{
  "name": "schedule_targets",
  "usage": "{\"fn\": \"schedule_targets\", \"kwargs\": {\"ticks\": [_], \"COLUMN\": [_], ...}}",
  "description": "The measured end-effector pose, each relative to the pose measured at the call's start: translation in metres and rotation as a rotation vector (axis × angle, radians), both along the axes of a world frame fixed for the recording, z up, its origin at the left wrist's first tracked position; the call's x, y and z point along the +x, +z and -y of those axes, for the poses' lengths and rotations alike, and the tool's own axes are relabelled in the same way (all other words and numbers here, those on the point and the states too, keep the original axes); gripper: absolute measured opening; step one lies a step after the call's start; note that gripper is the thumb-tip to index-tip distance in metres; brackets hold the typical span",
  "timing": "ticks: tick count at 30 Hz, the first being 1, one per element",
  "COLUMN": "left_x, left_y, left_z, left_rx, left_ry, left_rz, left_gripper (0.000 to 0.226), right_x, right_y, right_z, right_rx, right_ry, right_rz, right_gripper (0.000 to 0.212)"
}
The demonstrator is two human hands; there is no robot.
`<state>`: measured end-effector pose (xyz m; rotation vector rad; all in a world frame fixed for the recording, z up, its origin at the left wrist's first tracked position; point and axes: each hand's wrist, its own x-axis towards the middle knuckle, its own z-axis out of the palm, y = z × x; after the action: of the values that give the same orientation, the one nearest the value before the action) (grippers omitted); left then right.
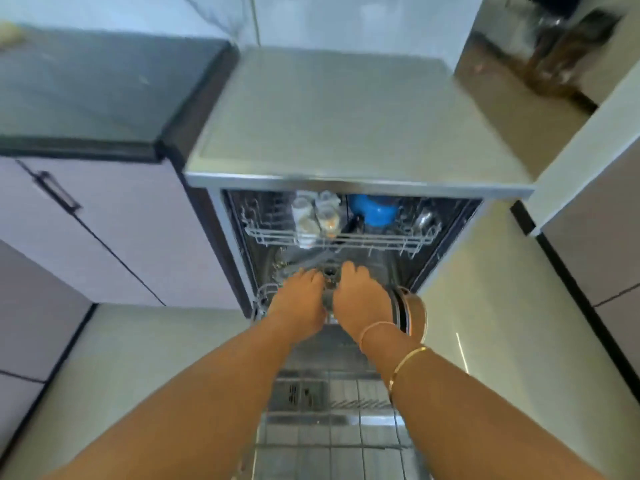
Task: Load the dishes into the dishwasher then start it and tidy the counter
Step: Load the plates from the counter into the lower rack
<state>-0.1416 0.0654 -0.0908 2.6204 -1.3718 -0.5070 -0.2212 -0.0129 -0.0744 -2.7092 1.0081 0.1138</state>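
The dishwasher point(360, 183) stands open with its door point(332, 403) folded down toward me. Its upper rack point(339, 237) carries pale cups point(313, 213), a blue bowl point(374, 209) and a shiny metal item point(424, 218). Both my hands reach into the lower rack point(266, 292). My left hand point(301, 299) and my right hand point(360, 299) sit side by side, fingers curled down, holding a grey piece point(329, 289) between them. A round dark and brown dish point(412, 313) stands on edge just right of my right wrist.
A dark counter point(104, 91) lies to the left of the dishwasher's bare steel top point(329, 116). Pale cabinet doors point(121, 230) stand below the counter. More cabinets point(595, 237) line the right side. Light floor tiles point(502, 306) flank the open door.
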Motion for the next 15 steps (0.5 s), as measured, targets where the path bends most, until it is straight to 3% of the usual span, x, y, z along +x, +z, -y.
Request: {"fn": "schedule_targets", "kwargs": {"ticks": [8,15], "left_x": [0.031,0.068], "left_y": [0.183,0.236], "left_z": [-0.130,-0.220], "left_rx": [-0.185,-0.214], "left_ry": [0.202,0.394], "left_rz": [0.380,0.463], "left_gripper": [0.047,0.060], "right_x": [0.050,0.097], "right_y": [0.176,0.226], "right_z": [-0.105,-0.205], "right_rx": [-0.145,-0.161], "right_ry": [0.259,0.552], "right_rz": [0.248,0.366], "right_gripper": [0.044,0.038]}}
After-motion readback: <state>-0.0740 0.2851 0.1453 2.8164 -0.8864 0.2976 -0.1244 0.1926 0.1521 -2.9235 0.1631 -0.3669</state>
